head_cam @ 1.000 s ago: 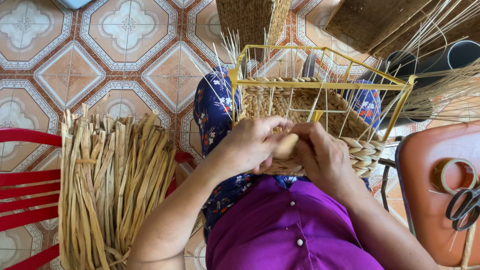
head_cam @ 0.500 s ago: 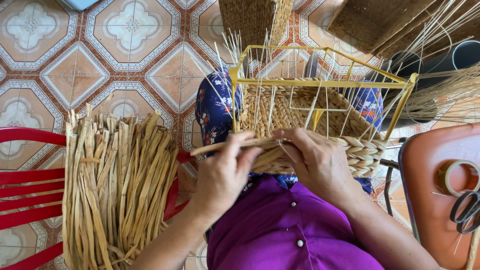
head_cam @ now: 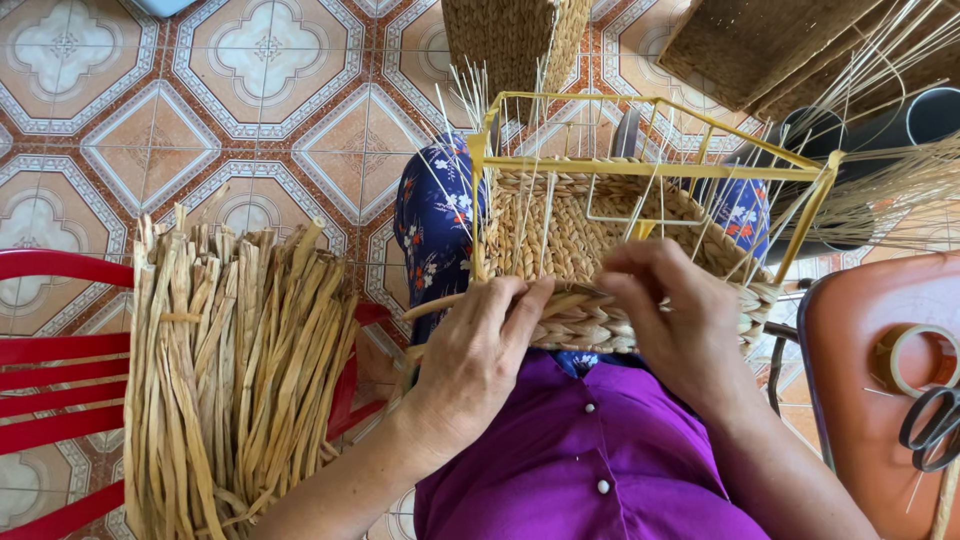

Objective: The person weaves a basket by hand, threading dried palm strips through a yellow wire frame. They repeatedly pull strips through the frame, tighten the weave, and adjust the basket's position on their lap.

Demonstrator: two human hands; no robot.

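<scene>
Since half a second ago, left hand (head_cam: 475, 365) sits slightly lower on the weave; right hand (head_cam: 675, 325) holds the same spot.

Red chair (head_cam: 50, 395), at 9 o'clock: cut off by the left edge, seat hidden under its load. Bundle of dried fibre strips (head_cam: 235, 375): long axis runs 12 to 6 o'clock, lower ends cut off by the bottom edge.

Left hand: fingers narrow, pinching a loose strand (head_cam: 440, 303); the strand's free end points toward 9 o'clock, its other end vanishes under the fingers.

Half-woven basket (head_cam: 575, 245), centre, on the lap: long axis runs 9 to 3 o'clock, open mouth toward 12 o'clock, built round a yellow wire frame (head_cam: 650, 170). Near wall partly covered by both hands.

Right hand: fingers curled against the woven rim; whether they grip anything cannot be told.

Orange stool (head_cam: 860, 380), at 4 o'clock: cut off right. On it, tape roll (head_cam: 915, 360) and scissors (head_cam: 930, 425), blades out of frame.
</scene>
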